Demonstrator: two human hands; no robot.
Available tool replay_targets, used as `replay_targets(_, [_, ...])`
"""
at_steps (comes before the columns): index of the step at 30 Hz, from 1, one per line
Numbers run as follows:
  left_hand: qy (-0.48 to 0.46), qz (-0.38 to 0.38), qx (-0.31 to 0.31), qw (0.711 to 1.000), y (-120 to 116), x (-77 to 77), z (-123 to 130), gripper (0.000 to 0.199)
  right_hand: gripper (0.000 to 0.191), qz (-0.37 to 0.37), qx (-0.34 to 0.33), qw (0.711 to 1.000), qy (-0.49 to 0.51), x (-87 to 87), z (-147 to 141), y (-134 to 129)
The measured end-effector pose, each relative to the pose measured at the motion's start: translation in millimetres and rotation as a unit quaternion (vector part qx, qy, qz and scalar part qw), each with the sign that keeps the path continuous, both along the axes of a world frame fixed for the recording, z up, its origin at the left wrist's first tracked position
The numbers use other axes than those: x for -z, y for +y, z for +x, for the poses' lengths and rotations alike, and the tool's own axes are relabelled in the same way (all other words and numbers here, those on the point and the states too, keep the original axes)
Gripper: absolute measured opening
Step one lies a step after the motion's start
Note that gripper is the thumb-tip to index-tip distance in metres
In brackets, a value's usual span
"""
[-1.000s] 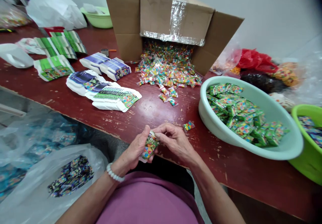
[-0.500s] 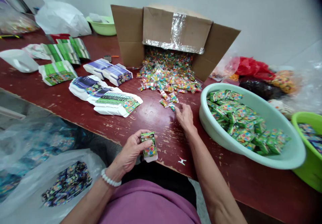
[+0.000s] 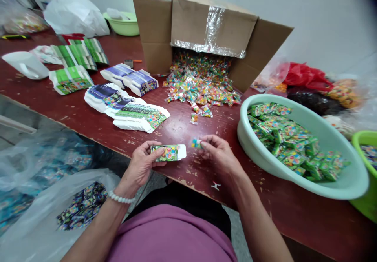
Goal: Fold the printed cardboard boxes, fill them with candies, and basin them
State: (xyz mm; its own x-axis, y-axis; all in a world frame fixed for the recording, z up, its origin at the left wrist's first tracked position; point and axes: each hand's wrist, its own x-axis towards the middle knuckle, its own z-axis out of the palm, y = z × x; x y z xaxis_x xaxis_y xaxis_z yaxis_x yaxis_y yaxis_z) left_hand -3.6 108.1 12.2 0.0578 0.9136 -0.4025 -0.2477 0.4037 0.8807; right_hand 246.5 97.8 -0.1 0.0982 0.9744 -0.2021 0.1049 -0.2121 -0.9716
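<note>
My left hand [image 3: 145,161] is closed around a small green printed candy box [image 3: 168,153], which lies sideways with its white end flap open toward the right. Between the thumb and fingers of my right hand [image 3: 219,154] is a small clear packet of colourful candy [image 3: 195,142], slightly blurred, just right of the flap and apart from it. Beyond my hands, loose candy packets [image 3: 203,91] spill onto the table from a cardboard box [image 3: 212,30]. Flat green and purple cartons [image 3: 132,115] lie in a fanned stack to the left.
A pale green basin [image 3: 303,189] on the right holds many filled green boxes. Bundled green cartons [image 3: 70,79], purple cartons [image 3: 129,77] and a white mug [image 3: 26,65] stand at the left. Below the table edge, a plastic bag [image 3: 35,222] holds dark packets.
My right hand has drawn back from the candy pile with a packet pinched in it. My left hand has turned the box from upright to sideways, its flap now pointing right.
</note>
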Motion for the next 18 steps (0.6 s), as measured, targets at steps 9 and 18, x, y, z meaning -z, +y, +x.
replay_targets(9, [-0.052, -0.007, 0.164, 0.985, -24, 8.7, 16, 0.044, 0.016, 0.176, -0.057, 0.970, -0.159, -13.3, -21, -38])
replay_targets(18, [-0.099, 0.004, 0.324, 0.941, -32, 3.1, 29, 0.040, 0.013, 0.157, -0.079, 0.977, -0.124, -26.9, -27, -34])
